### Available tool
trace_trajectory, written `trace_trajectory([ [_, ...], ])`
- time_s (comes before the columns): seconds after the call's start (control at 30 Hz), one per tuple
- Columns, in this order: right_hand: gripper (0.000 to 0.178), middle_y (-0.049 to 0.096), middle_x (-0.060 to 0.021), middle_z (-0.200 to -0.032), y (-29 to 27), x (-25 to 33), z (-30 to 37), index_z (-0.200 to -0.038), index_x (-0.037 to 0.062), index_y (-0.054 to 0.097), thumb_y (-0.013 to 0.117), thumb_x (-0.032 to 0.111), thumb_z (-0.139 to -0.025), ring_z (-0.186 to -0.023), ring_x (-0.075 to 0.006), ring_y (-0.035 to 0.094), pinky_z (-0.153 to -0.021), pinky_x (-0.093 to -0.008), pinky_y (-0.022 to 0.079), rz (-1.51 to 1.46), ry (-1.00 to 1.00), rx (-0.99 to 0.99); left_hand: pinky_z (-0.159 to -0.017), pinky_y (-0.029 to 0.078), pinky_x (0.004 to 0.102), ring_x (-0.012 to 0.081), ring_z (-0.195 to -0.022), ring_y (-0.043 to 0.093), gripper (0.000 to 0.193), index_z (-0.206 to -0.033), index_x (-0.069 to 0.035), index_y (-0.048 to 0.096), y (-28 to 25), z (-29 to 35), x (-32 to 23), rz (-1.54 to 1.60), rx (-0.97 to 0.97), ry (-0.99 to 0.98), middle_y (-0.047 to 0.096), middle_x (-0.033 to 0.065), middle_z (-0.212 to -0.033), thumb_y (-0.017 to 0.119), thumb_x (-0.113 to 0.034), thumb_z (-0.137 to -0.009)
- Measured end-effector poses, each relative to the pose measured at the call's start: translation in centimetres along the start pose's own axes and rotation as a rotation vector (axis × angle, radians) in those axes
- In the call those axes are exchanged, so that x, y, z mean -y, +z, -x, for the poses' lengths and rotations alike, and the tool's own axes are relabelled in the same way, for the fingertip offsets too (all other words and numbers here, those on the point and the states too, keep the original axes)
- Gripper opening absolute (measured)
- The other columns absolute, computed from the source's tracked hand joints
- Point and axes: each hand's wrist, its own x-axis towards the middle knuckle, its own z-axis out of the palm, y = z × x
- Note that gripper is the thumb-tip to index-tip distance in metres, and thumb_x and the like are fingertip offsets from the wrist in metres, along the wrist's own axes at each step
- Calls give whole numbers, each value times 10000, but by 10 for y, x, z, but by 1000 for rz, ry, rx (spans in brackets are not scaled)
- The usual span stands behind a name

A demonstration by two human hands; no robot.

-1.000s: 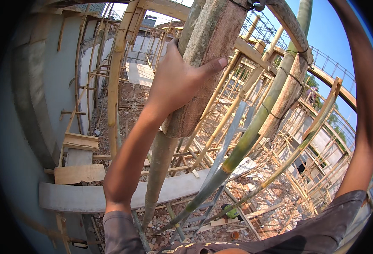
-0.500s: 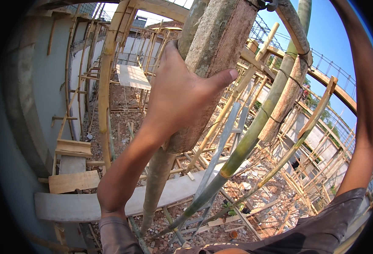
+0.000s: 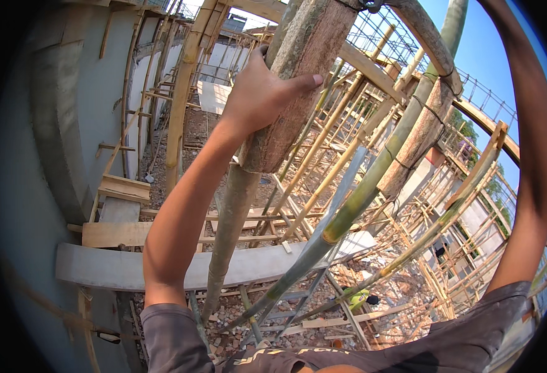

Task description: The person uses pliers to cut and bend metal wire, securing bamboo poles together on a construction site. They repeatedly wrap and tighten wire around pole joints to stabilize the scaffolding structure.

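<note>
At twelve o'clock the left hand (image 3: 259,98) grips a rough timber post (image 3: 307,59); the right hand's state, beyond view, cannot be told.

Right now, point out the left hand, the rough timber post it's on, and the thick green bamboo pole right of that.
Left hand (image 3: 255,99), head view: back of the hand.
Rough timber post (image 3: 286,124), head view: front face below the thumb.
Thick green bamboo pole (image 3: 357,209), head view: stretch above the yellowish joint.
</note>
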Motion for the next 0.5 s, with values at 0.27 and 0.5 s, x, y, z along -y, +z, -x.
trace_trajectory([
  [0.27,287,647,-104,-1031,-22,39,70,-1030,37,640,578,-45,-763,-1078,-257,615,-1031,-419,432,69,158,-155,-898,534,387,313,-1019,685,1025,-1254,154,502,-1,6,-14,-193,-147,-39,669,262,-1107,824,-630,-677],
  [0.5,127,687,-78,-936,-44,92,113,-968,45,692,615,115,-893,-972,-183,659,-1002,-457,421,235,285,-240,-972,401,512,376,-1164,497,943,-1202,78,430,37,37,-32,-510,-502,-20,494,243,-1220,803,-643,-722],
])
